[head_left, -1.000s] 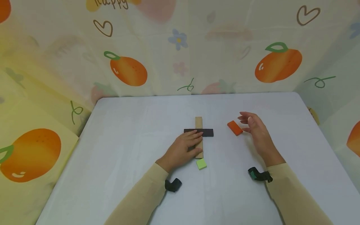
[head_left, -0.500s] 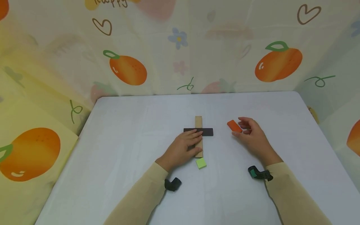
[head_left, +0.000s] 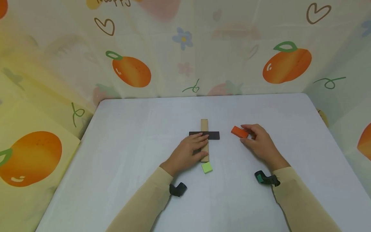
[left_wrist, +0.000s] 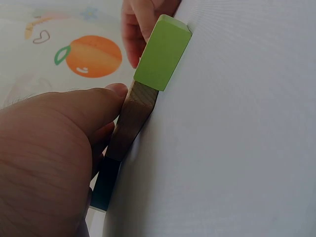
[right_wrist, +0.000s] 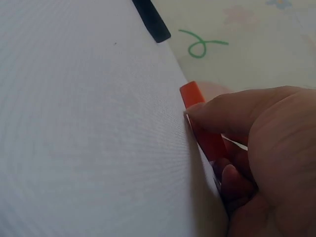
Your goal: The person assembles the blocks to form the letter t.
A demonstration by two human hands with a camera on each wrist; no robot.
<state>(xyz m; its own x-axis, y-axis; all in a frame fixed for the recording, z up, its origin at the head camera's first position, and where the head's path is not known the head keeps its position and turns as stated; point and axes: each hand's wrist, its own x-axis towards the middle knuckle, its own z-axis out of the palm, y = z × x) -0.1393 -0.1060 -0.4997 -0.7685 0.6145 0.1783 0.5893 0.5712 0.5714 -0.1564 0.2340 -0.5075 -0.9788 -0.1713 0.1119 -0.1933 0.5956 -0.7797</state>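
My left hand (head_left: pixel 185 153) rests with its fingers across a black block (head_left: pixel 214 135) and a pale wooden block (head_left: pixel 204 125), which form a cross. In the left wrist view, the thumb touches the side of the wooden block (left_wrist: pixel 132 121). At the near end of the wood sits a small light green block (head_left: pixel 207 167). My right hand (head_left: pixel 261 145) pinches an orange block (head_left: pixel 237 131) between thumb and fingers, to the right of the cross. The right wrist view has the thumb over part of the orange block (right_wrist: pixel 191 94).
The blocks lie on a white-covered table (head_left: pixel 139 135). A fruit-patterned cloth (head_left: pixel 162 64) hangs behind the table's far edge. Each sleeve has a black wrist camera (head_left: pixel 178 189) near the cuff.
My right hand has closed its thumb and fingers on the orange block and turned it slightly, shifting it a little left. The left hand stays where it was.
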